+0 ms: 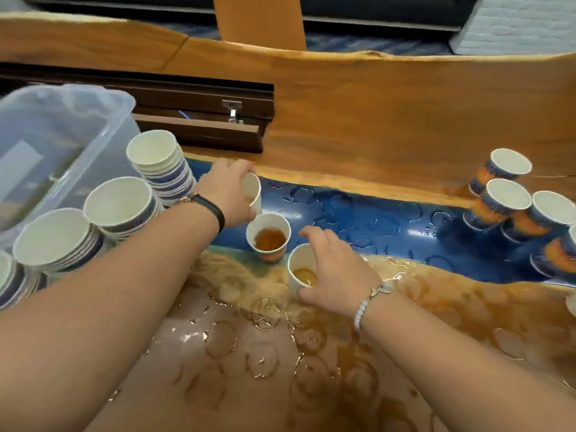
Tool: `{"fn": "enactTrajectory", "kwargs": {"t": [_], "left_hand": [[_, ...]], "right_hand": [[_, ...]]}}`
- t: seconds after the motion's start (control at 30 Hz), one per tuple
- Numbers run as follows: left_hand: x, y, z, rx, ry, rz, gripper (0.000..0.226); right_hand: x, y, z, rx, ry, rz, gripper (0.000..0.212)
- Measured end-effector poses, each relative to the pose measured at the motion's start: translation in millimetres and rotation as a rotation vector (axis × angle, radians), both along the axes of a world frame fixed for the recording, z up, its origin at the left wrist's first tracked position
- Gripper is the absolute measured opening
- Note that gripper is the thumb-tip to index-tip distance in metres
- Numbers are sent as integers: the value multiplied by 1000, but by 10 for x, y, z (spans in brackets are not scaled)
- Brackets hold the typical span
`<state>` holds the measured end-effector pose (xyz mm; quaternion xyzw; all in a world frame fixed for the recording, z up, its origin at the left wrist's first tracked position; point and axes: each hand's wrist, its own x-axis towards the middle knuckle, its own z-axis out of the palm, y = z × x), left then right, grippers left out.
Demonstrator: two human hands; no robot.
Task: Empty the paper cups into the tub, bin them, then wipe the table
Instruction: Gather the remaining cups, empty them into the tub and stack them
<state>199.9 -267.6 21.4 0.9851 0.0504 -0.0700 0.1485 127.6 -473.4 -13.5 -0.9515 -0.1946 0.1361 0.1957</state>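
My left hand (229, 191) grips a white paper cup (253, 190) at the blue strip of the table, tilted a little. My right hand (335, 271) curls round another paper cup (300, 269) with brown liquid in it. Between them a third cup (269, 238) with brown tea stands free. The clear plastic tub (62, 145) sits at the far left with some liquid in its bottom. Several stacks of nested cups (156, 165) stand beside the tub.
A group of several blue-and-orange cups (505, 194) stands at the right. The wooden table (374, 113) is wet with brown puddles and ring marks (265, 344) in front of me. A dark hatch (199, 120) is open in the tabletop behind the stacks.
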Motion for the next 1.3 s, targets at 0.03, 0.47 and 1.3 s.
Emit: {"fn": "enactTrajectory", "kwargs": {"t": [0.03, 0.47, 1.3], "left_hand": [[-106, 43, -4, -19, -12, 25, 80], [-1083, 274, -111, -81, 84, 36, 75], [-753, -1062, 648, -83, -85, -395, 80]], "right_hand": [[-62, 62, -28, 10, 1, 11, 86], [-351, 484, -270, 41, -40, -82, 81], [-205, -1152, 73, -54, -190, -565, 58]]}}
